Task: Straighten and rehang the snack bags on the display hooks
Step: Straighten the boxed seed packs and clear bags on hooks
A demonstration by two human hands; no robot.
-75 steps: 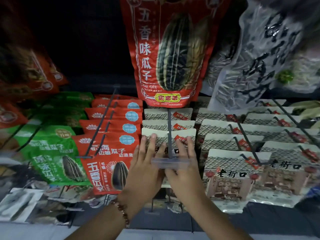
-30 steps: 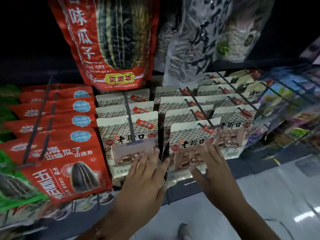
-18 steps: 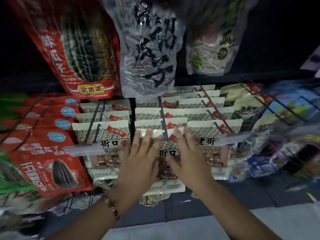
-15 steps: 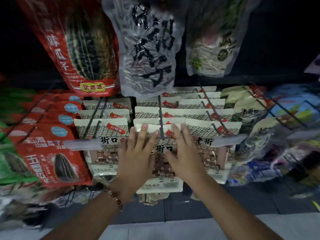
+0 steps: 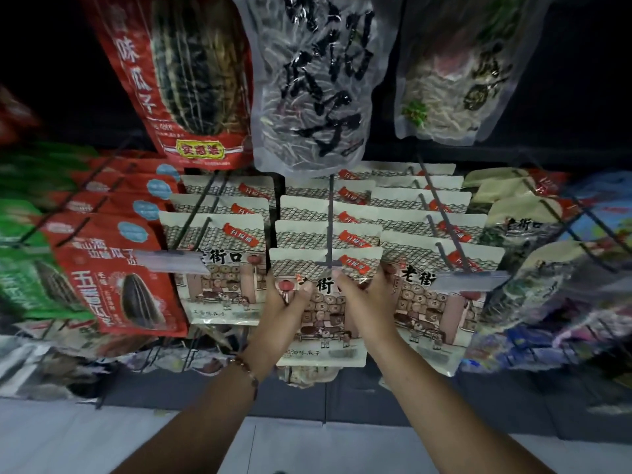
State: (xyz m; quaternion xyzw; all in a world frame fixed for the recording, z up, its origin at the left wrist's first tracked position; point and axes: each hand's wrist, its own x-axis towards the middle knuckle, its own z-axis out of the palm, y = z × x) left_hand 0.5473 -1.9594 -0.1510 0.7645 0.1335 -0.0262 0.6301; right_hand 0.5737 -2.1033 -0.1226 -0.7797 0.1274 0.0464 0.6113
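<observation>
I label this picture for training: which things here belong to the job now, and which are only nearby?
In the job: left hand, right hand, front cream bag, centre hook.

Only nearby: red bags, green bags, big clear bag.

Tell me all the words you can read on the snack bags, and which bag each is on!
"味瓜子" on the big red bag up top.
"老街口" on the cream bag left of the hands.
"街" on the front cream bag that both hands hold.
"五" on the small red bag.
Red tags, bottom lines and the clear bag's brush writing: too blurred.
</observation>
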